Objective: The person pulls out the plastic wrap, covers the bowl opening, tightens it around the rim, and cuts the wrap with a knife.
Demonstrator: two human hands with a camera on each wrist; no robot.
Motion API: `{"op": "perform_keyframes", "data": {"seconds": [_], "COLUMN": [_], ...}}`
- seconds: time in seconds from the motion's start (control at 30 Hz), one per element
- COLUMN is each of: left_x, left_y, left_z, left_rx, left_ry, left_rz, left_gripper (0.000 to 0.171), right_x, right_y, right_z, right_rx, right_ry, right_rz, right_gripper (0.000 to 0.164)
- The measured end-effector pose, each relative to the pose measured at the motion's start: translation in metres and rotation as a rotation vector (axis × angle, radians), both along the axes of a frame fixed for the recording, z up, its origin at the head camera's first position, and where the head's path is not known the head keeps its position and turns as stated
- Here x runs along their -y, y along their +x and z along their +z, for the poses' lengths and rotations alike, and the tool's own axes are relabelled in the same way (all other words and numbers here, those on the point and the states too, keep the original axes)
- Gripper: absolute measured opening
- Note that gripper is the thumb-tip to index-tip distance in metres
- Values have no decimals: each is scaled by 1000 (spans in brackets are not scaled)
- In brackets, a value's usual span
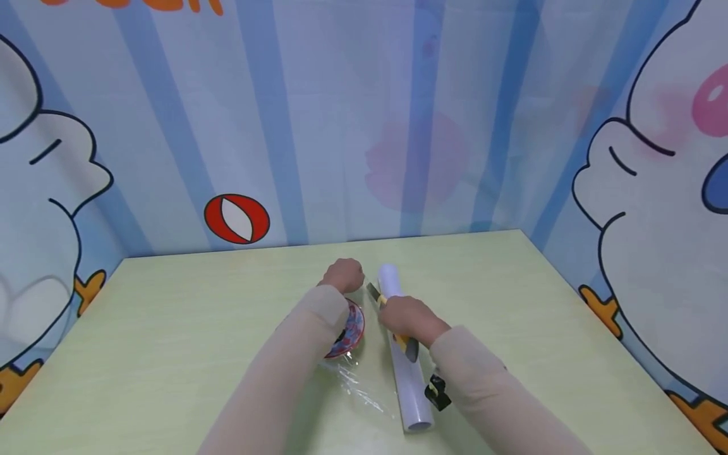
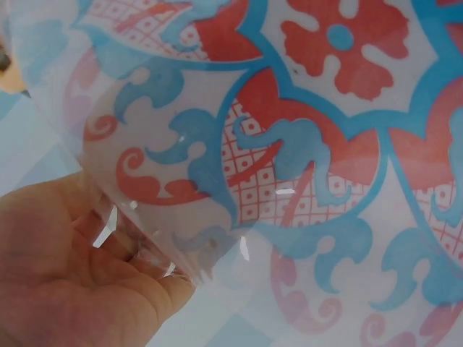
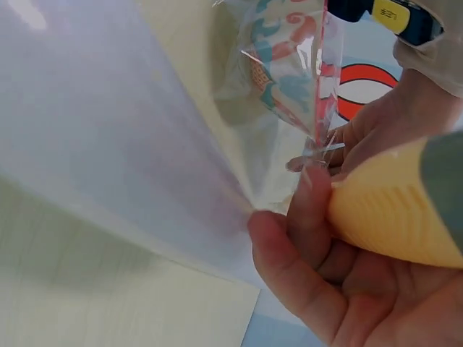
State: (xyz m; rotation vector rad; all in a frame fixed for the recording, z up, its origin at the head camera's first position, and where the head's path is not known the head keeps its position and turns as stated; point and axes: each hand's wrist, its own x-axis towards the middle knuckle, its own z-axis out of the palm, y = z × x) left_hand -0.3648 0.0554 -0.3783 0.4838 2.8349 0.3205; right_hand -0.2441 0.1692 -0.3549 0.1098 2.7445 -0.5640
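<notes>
A plate (image 1: 354, 328) with a red and blue floral pattern lies under clear plastic film (image 1: 358, 385) in the head view, partly hidden by the left sleeve. My left hand (image 1: 344, 275) is just past its far side; in the left wrist view its curled fingers pinch the gathered film (image 2: 166, 260) at the patterned plate (image 2: 311, 166). My right hand (image 1: 412, 318) grips a utility knife by its yellow and grey handle (image 3: 391, 206), the grey tip (image 1: 373, 292) pointing toward the left hand. Beneath the right hand, a long pale roll of film (image 1: 411, 385) lies lengthwise on the table.
The pale yellow-green table (image 1: 182, 328) ends at a blue striped backdrop (image 1: 341, 126) with cartoon figures, which also rises on both sides. A small dark device (image 1: 437, 393) hangs at the right wrist, beside the roll.
</notes>
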Motion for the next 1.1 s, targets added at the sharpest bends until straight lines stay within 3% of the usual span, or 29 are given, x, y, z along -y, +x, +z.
{"op": "perform_keyframes", "data": {"seconds": [0.17, 0.3, 0.43, 0.7, 0.97, 1.1], "left_x": [-2, -1, 0, -1, 0, 1], "left_y": [-3, -2, 4, 10, 7, 6], "left_z": [-1, 2, 6, 13, 12, 11], "left_rx": [8, 40, 53, 43, 58, 50], "left_ry": [28, 39, 65, 132, 159, 156], "left_rz": [38, 72, 75, 45, 64, 58], "left_gripper": [28, 30, 33, 32, 36, 35], "right_x": [-15, -26, -35, -60, -72, -87], "right_y": [7, 18, 35, 67, 109, 123], "right_z": [2, 5, 6, -2, -10, -29], "right_rx": [66, 160, 230, 363, 436, 496], "right_ry": [-110, -260, -399, -576, -675, -626], "right_rz": [47, 26, -8, -35, 10, 33], "right_gripper": [21, 19, 20, 23, 25, 34]}}
